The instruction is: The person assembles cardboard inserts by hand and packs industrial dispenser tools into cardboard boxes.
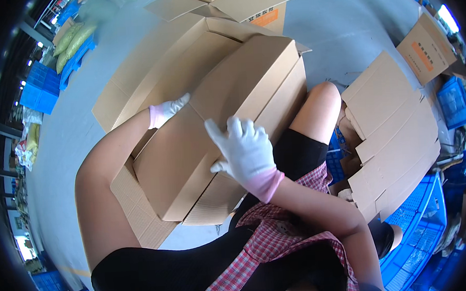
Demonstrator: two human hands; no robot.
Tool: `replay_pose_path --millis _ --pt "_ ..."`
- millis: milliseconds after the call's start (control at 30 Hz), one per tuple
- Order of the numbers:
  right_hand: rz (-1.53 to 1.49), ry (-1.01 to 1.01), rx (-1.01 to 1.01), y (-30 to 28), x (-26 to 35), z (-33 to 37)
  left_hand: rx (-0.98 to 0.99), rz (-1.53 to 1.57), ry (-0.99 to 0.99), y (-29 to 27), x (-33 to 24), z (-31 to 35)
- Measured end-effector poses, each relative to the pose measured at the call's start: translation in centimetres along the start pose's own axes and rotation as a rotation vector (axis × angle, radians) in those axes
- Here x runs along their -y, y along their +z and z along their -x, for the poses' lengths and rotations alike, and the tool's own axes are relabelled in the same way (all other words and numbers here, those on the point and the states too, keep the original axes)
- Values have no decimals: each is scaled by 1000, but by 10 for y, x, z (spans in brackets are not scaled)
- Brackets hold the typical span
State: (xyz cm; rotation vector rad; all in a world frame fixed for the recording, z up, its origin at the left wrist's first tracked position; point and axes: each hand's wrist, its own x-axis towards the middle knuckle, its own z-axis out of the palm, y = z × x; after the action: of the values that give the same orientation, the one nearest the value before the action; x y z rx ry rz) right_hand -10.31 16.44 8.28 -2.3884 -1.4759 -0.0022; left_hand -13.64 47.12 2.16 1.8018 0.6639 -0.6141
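Note:
A large open brown cardboard box (230, 87) lies tilted in front of me, against my lap and legs. My left hand (170, 109), in a white glove with a pink cuff, reaches in past the near panel's upper edge. Its visible digits are stretched out; that panel hides the rest. Over the near side, close to a lengthwise fold, my right hand (244, 150) is open in a matching glove, fingers spread and holding nothing. I cannot tell whether its fingertips touch the cardboard.
Another open carton (268, 20) stands beyond the box. To my right, flattened cardboard (395, 131) leans over a blue plastic crate (419, 225). A printed carton (425, 51) stands farther right. Blue crates (41, 87) and green sacks (75, 43) are at far left.

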Motion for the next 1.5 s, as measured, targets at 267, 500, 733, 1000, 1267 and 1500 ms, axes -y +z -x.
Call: replay_pose_path --millis 267,500,733,1000,1267,1500 --pt "26 -162 -136 34 -28 -9 -115 -247 -89 31 -30 19" --pt "183 -101 751 -16 -15 -49 -198 -192 -61 36 -16 2" --pt "91 -77 800 -10 -33 -43 -106 -210 255 37 20 -1" --pt "-7 183 -519 -33 -235 54 -668 -920 625 94 46 41" --pt "277 917 250 -9 -252 138 -492 -973 874 174 -8 26" --pt "178 698 165 -48 -294 166 -178 28 1122 221 -176 -15"
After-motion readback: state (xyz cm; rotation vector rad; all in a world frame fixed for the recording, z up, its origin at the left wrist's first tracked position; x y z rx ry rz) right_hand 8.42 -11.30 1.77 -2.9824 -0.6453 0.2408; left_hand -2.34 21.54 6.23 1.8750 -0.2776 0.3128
